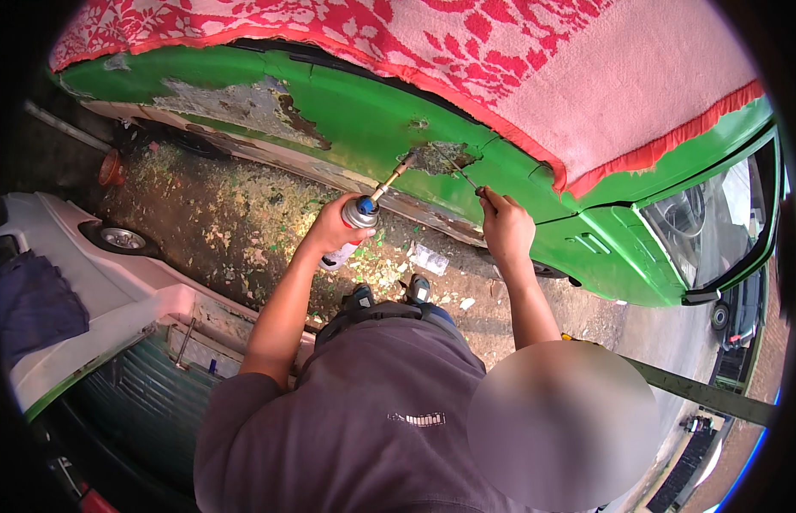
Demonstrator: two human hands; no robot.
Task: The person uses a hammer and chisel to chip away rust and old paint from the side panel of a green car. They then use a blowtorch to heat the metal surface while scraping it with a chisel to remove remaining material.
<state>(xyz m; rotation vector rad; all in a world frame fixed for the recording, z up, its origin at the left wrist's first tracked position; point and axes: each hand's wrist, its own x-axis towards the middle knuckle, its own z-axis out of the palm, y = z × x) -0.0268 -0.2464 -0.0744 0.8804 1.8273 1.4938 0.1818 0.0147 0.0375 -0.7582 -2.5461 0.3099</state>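
Note:
My left hand [328, 229] is wrapped round a gas torch [364, 209], a canister with a brass nozzle. The nozzle points up and right at a bare, flaked patch [439, 159] on the green car body [372, 128]. Whether a flame burns cannot be made out. Closed around the handle of a thin metal tool, my right hand [507, 227] is just right of the patch. The tool's shaft [463, 174] slants up and left, its tip at or over the patch; its exact kind is unclear.
A red and pink floral blanket [518, 77] covers the car's upper part. Farther left, the body has a larger stripped area [240, 107]. Paint flakes [244, 205] litter the ground. Behind my left arm stands a pale vehicle [82, 282] with a dark cloth [39, 308] on it.

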